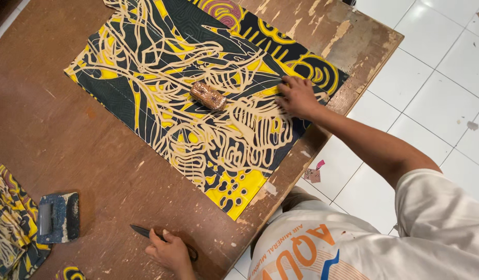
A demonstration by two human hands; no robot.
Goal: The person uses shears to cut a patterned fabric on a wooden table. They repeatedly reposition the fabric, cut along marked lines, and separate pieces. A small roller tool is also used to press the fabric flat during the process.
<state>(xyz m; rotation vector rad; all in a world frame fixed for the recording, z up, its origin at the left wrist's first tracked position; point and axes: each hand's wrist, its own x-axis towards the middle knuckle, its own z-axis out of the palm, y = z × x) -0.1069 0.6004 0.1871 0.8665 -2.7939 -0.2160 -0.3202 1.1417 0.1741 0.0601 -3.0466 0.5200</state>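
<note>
At table (68, 129) edge, scissors (142, 231) (inside left hand (169, 252))

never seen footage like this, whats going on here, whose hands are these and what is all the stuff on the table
There is no machine here. This is one picture from a camera worn on a person's head, looking down, so both hands belong to the wearer. The view comes out turned, with the person's own shirt at the lower right.

They work at a worn brown wooden table on a white tiled floor. A patterned cloth in black, yellow and cream lies flat on it, with a small brown block resting on its middle.

One hand presses flat on the cloth's edge. The other hand grips dark scissors lying on the bare wood. From this turned view I cannot say for sure which is left or right.

At the far left are more folded cloth and a blue-grey block-shaped tool.
</note>
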